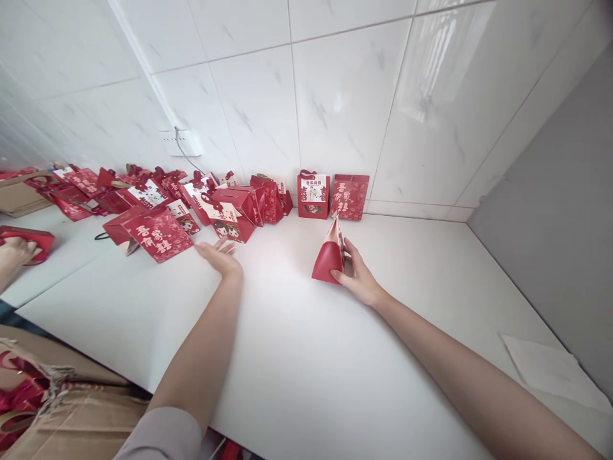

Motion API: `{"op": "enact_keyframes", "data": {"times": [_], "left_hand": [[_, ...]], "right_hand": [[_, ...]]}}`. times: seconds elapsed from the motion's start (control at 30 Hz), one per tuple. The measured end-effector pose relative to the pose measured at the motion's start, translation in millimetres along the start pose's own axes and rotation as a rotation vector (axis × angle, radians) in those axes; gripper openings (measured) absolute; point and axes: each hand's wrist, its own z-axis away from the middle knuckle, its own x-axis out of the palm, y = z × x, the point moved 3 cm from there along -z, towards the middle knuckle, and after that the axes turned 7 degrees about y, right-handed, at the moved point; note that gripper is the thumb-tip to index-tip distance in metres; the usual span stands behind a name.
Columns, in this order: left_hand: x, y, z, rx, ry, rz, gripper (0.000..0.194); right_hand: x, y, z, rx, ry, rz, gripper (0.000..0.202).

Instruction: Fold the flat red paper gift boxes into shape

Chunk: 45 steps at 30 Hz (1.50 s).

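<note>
Red card is being gripped by the right hand (360,278): a tapered box (326,260) is being held between the thumb, low at its near side, and the fingers along its right side. From this grip, the box is lying to the left; its long axis is being pointed upward, from the broad base to the narrow top. Just behind the top, a flat red box (354,195) and a labelled gift box (314,197) are being supported upright near the tiled wall (345,96). By the left hand (220,257), well apart to the left, nothing is seen being gripped; its fingers are being held loosely spread, near the corner of a lettered box (160,235). Whether this corner is being touched cannot be told. Farther left, another red box (45,239) is being held by a co-worker's hand (18,252).
</note>
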Motion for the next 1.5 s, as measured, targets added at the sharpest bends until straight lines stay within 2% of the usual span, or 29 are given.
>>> {"op": "enact_keyframes", "data": {"times": [0.07, 0.1, 0.17, 0.23, 0.27, 0.33, 0.37, 0.4, 0.43, 0.5, 0.57, 0.67, 0.8, 0.87, 0.9, 0.97, 1.07, 1.17, 1.23, 1.4, 1.5], "left_hand": [[-11.7, 5.5, -16.5, 0.032, 0.079, -0.060, 0.062], [-12.0, 6.0, -16.4, 0.043, 0.060, -0.081, 0.060], [-2.1, 2.1, 2.3, 0.052, -0.074, -0.090, 0.056], [15.9, -5.2, 43.2, 0.080, -0.305, -0.089, 0.054], [25.8, -9.4, 69.7, 0.096, -0.474, -0.081, 0.054], [44.4, -17.3, 131.7, 0.159, -1.055, -0.105, 0.056], [47.7, -20.7, 157.6, 0.190, -1.235, -0.145, 0.054], [48.8, -23.4, 177.9, 0.231, -1.360, -0.202, 0.049], [48.6, -25.5, 191.1, 0.267, -1.423, -0.263, 0.045], [47.1, -28.8, 198.4, 0.253, -1.431, -0.352, 0.038], [46.7, -31.8, 189.0, 0.202, -1.381, -0.375, 0.033], [49.4, -36.2, 168.1, 0.200, -1.279, -0.350, 0.022], [52.6, -37.4, 153.4, 0.175, -1.044, -0.355, 0.015], [51.2, -31.5, 152.5, 0.170, -0.924, -0.332, 0.017], [50.2, -27.0, 153.7, 0.185, -0.901, -0.302, 0.019], [48.9, -18.3, 157.9, 0.231, -0.939, -0.231, 0.024], [49.5, -14.4, 164.3, 0.254, -1.080, -0.206, 0.028], [51.5, -16.9, 162.9, 0.183, -1.028, -0.130, 0.042], [53.3, -16.7, 161.4, 0.126, -0.973, -0.037, 0.050], [57.7, -6.6, 168.5, -0.058, -1.020, 0.058, 0.048], [56.9, -0.8, 172.3, -0.149, -0.978, 0.125, 0.041]], "right_hand": [[0.0, -0.8, 1.0, -0.008, 0.008, 0.010, 0.095], [0.0, -1.6, 1.6, -0.015, 0.022, 0.015, 0.095], [-0.5, -4.2, 3.0, -0.041, 0.075, 0.023, 0.094], [-1.7, -7.1, 4.8, -0.081, 0.145, 0.035, 0.092], [-2.5, -8.5, 5.7, -0.108, 0.174, 0.047, 0.090], [-5.0, -11.1, 6.8, -0.183, 0.216, 0.097, 0.084], [-7.2, -12.2, 6.9, -0.225, 0.244, 0.134, 0.082], [-9.8, -12.8, 6.8, -0.260, 0.279, 0.174, 0.081], [-12.6, -12.9, 6.2, -0.283, 0.315, 0.213, 0.083], [-17.2, -11.1, 4.2, -0.281, 0.366, 0.271, 0.091], [-17.9, -7.7, 1.3, -0.248, 0.344, 0.289, 0.097], [-16.2, -1.8, -3.4, -0.208, 0.296, 0.211, 0.092], [-21.6, 7.8, -9.1, -0.048, 0.392, 0.065, 0.071], [-23.3, 8.5, -10.0, 0.015, 0.388, 0.037, 0.051], [-22.9, 7.1, -9.7, 0.030, 0.368, 0.030, 0.042], [-20.6, 1.1, -8.0, 0.026, 0.326, 0.040, 0.035], [-18.6, -12.0, -4.5, -0.121, 0.372, 0.148, 0.031], [-20.9, -17.5, -3.9, -0.229, 0.469, 0.208, 0.025], [-23.3, -15.0, -6.1, -0.200, 0.482, 0.172, 0.026], [-26.6, -16.8, -5.3, -0.159, 0.535, 0.095, 0.032], [-21.4, -21.9, -2.8, -0.081, 0.458, -0.061, 0.037]]}}
